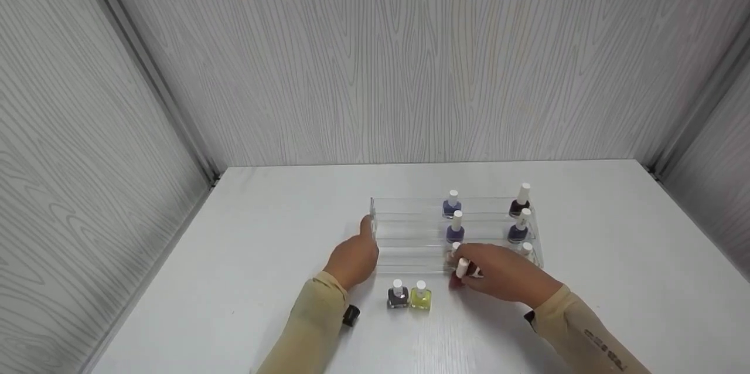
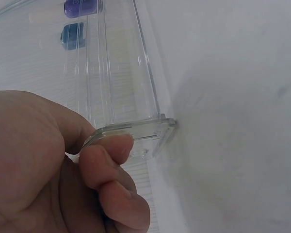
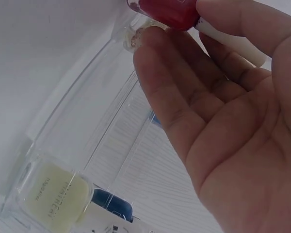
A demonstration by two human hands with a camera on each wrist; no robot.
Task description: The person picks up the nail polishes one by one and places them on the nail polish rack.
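My left hand (image 1: 353, 258) grips the left end panel of a clear acrylic tiered rack (image 1: 409, 227); in the left wrist view its fingers (image 2: 117, 204) curl at the panel's edge. Low at the rack's front, my right hand (image 1: 508, 275) pinches a red nail polish bottle (image 3: 172, 10) with a white cap, between thumb and fingers. Just behind it stands a pale glittery bottle (image 3: 136, 38), partly hidden by the hand. Two purple bottles (image 1: 455, 233) stand on the tiers above. At the rack's right end are a dark bottle (image 1: 519, 208), a navy bottle (image 1: 518, 234) and a pale yellow bottle (image 3: 56, 196).
In front of the rack, a dark grey polish bottle (image 1: 398, 299) and a yellow-green one (image 1: 420, 299) stand side by side on the white table (image 1: 234, 245). Grey wood-grain panels (image 1: 375, 57) enclose the back and sides.
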